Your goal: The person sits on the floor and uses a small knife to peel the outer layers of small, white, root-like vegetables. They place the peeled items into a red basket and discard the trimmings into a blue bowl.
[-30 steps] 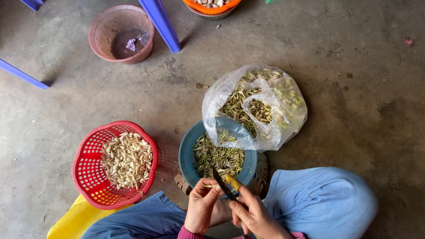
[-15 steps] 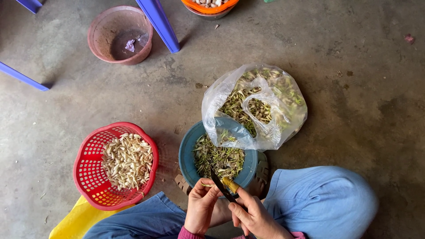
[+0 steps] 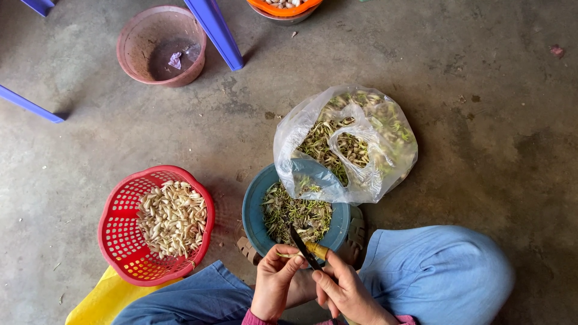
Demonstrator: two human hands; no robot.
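Note:
My right hand (image 3: 344, 292) grips a small knife (image 3: 304, 248) with a yellow handle and a dark blade. The blade points up over the near rim of a blue bowl (image 3: 253, 210) filled with green-brown trimmings. My left hand (image 3: 276, 281) pinches a small pale piece against the blade, right beside the right hand. A clear plastic bag (image 3: 349, 144) of untrimmed green and pale bulbs leans on the bowl's far right rim. A red plastic basket (image 3: 117, 229) of peeled pale cloves sits to the left of the bowl.
My blue-trousered knees (image 3: 439, 277) frame the bowl on a bare concrete floor. A pink basin (image 3: 129, 42) with a scrap inside stands at the far left, blue furniture legs (image 3: 217, 33) beside it, an orange bowl (image 3: 283, 7) at the top edge. Something yellow (image 3: 99, 301) lies under the red basket.
The hands have shifted slightly; the knife blade stays over the bowl's near rim. Nothing else has moved.

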